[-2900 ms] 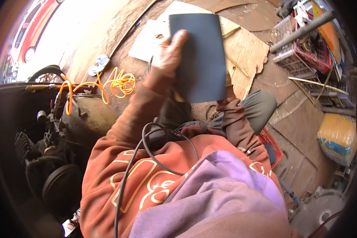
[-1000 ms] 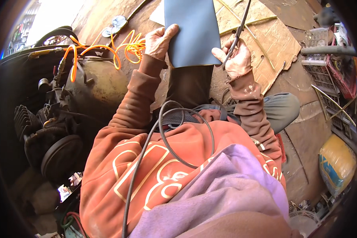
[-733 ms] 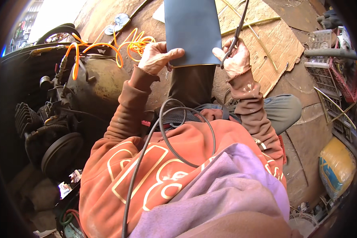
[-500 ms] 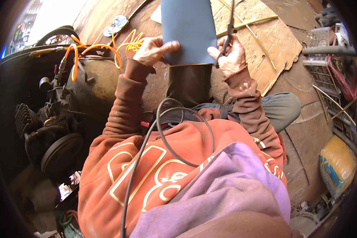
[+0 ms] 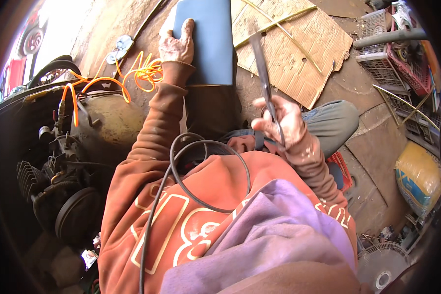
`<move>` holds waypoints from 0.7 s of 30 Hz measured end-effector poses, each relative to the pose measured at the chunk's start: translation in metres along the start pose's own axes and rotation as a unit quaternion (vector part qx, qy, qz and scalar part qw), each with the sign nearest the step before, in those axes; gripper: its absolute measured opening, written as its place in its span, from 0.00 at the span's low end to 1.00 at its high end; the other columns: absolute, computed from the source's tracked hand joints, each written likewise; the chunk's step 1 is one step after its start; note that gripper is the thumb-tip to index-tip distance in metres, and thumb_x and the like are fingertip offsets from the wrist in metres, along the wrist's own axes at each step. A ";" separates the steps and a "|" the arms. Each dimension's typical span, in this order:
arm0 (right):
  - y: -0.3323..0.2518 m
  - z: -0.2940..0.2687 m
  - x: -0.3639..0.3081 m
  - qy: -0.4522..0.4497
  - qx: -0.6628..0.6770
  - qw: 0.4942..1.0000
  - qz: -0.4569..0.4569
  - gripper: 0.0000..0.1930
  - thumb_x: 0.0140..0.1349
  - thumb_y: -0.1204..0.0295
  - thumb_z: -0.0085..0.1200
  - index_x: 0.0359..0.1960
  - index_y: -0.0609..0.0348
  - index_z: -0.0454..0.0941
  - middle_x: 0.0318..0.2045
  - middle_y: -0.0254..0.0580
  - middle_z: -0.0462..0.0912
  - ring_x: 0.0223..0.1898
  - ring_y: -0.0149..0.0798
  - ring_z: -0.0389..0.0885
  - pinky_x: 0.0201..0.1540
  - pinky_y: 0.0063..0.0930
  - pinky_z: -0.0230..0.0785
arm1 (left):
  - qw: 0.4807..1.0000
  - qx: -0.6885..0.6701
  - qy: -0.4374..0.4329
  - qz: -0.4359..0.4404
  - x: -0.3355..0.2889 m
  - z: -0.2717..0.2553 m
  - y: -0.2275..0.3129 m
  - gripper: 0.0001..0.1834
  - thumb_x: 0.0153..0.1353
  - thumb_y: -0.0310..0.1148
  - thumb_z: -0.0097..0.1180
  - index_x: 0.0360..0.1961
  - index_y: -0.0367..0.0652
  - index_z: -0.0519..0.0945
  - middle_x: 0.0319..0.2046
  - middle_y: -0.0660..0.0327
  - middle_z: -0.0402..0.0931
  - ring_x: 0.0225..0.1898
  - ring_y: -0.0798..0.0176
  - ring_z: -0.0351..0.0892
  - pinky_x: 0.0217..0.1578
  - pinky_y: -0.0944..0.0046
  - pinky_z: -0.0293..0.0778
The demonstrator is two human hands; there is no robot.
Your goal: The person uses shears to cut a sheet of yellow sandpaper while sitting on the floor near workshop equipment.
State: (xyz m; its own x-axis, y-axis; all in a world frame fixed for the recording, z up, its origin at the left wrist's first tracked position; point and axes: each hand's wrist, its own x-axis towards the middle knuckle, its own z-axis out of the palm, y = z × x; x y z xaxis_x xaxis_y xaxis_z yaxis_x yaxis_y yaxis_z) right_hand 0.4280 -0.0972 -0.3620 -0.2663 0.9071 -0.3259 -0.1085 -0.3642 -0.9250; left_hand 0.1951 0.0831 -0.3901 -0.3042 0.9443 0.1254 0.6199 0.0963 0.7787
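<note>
A flat blue-grey sheet (image 5: 209, 44) lies in front of me at the upper middle, its near end over a dark upright thing (image 5: 211, 110) that I cannot identify. My left hand (image 5: 177, 46) grips the sheet's left edge, thumb on top and the other fingers mostly hidden. To the right and nearer my body, my right hand (image 5: 281, 120) is closed round the handles of dark scissors (image 5: 263, 68). Their long blades point up and away, blurred and apart from the sheet. A grey cable (image 5: 179, 166) loops loosely across my orange sweatshirt.
Flattened cardboard (image 5: 294, 54) with thin yellowish strips lies beyond my right hand. At left are an orange coiled hose (image 5: 144, 73) and a compressor (image 5: 59, 166). Plastic crates (image 5: 377, 59), a yellow sack (image 5: 419, 174) and a round fan grille (image 5: 383, 267) are at right.
My left hand has shifted farther up the sheet's left edge. My right hand has left the sheet's right edge and drawn back toward my body with the scissors. The view has shifted slightly.
</note>
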 end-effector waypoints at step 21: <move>0.022 -0.007 -0.049 -0.259 0.231 0.932 0.101 0.39 0.59 0.38 0.41 0.45 0.73 0.71 0.25 0.33 0.73 0.27 0.23 0.67 0.32 0.16 0.60 | 0.991 -0.110 0.070 -0.019 0.036 0.010 -0.019 0.24 0.52 0.46 0.64 0.35 0.31 0.79 0.28 0.56 0.80 0.26 0.66 0.78 0.30 0.67 0.73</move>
State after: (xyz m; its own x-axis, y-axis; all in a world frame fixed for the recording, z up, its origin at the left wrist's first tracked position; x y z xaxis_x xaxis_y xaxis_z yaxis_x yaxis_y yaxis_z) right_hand 0.4452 -0.1484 -0.3671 -0.7402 0.6302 -0.2342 -0.3759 -0.6767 -0.6330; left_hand 0.1793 0.1186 -0.4063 -0.4310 0.8871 0.1651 0.4383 0.0458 0.8977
